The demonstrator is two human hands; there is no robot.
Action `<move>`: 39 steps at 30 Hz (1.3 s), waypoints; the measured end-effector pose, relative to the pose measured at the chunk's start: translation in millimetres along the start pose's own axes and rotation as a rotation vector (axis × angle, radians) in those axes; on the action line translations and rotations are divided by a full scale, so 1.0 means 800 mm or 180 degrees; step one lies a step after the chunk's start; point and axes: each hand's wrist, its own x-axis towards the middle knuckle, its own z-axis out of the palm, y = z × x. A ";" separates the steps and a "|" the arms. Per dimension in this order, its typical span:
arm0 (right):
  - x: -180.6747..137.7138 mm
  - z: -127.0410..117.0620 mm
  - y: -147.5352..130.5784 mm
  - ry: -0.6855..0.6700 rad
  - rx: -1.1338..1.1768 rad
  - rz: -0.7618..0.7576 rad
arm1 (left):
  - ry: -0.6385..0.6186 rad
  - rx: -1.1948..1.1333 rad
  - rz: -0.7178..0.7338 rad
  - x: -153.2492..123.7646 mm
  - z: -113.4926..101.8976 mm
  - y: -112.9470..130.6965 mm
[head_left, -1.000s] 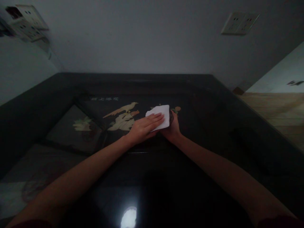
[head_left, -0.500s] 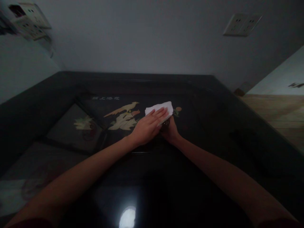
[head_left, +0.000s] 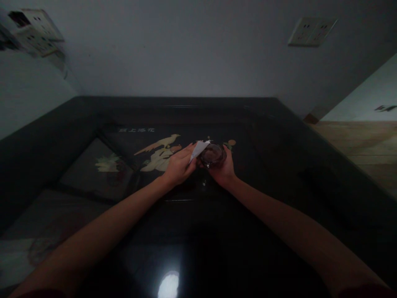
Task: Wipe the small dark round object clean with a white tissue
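Near the middle of the view my right hand (head_left: 226, 170) is wrapped round a clear glass cup (head_left: 213, 154), whose round rim or base faces me. My left hand (head_left: 180, 165) is at the cup's left side, closed on a white tissue (head_left: 198, 150) that is folded between its fingers and the glass. Some of the left fingers are hidden behind the tissue and the cup. Both hands are over a glossy black tabletop (head_left: 198, 231) with an inlaid bird picture (head_left: 158, 153).
The tabletop meets a grey wall (head_left: 173, 49) at the back. Wall sockets (head_left: 312, 32) are at the upper right, and more sockets (head_left: 39, 33) are at the upper left. Wooden floor (head_left: 359, 142) shows beyond the right edge. A bright light reflection lies near the front.
My left hand has moved left and down with the tissue, off the top of the cup to its side. The cup's round end now shows. My right hand keeps its hold.
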 end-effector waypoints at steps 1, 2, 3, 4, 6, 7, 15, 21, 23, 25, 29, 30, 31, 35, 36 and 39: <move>0.001 -0.002 -0.001 0.0024 0.0027 -0.0017 | -0.0007 0.0000 0.0071 0.000 -0.001 0.000; 0.001 -0.003 -0.001 0.0067 0.0065 -0.0036 | -0.0018 -0.0002 0.0140 0.000 -0.002 0.001; 0.002 -0.003 -0.002 0.0131 0.0110 -0.0052 | -0.0035 -0.0003 0.0214 0.000 -0.002 0.002; 0.003 -0.003 -0.002 0.0203 0.0156 -0.0059 | -0.0042 -0.0002 0.0296 0.000 -0.003 0.004; 0.005 -0.002 -0.002 0.0337 0.0228 -0.0041 | -0.0021 -0.0013 0.0504 0.001 -0.004 0.008; 0.005 -0.002 -0.001 0.0366 0.0242 -0.0039 | -0.0004 -0.0024 0.0618 0.002 -0.005 0.010; 0.009 -0.006 0.012 0.0274 -0.0067 -0.0293 | -0.0470 0.0128 0.1031 0.015 -0.005 0.037; 0.008 0.002 0.015 0.0325 -0.0074 -0.0323 | -0.0585 0.0311 0.0443 0.026 -0.006 0.039; 0.007 0.006 0.014 0.0262 -0.0097 -0.0304 | -0.0590 0.0318 0.0292 0.027 -0.007 0.036; 0.006 0.007 0.013 0.0217 -0.0126 -0.0306 | -0.0578 0.0307 0.0165 0.027 -0.007 0.034; 0.005 0.005 0.010 0.0246 -0.0130 -0.0174 | -0.0519 0.0189 -0.0202 0.024 -0.006 0.030; 0.005 0.004 0.009 0.0255 -0.0101 -0.0133 | -0.0483 0.0133 -0.0294 0.022 -0.005 0.030; 0.004 0.004 0.007 0.0252 -0.0061 -0.0101 | -0.0454 0.0078 -0.0367 0.020 -0.004 0.029; 0.003 0.003 0.003 0.0270 0.0091 -0.0116 | -0.0382 -0.0038 -0.0471 0.014 0.001 0.026; 0.003 0.003 0.003 0.0287 0.0104 -0.0114 | -0.0376 -0.0043 -0.0459 0.012 0.003 0.026; 0.006 0.000 0.002 0.0363 0.0143 -0.0186 | -0.0371 -0.0020 -0.0343 0.010 0.005 0.029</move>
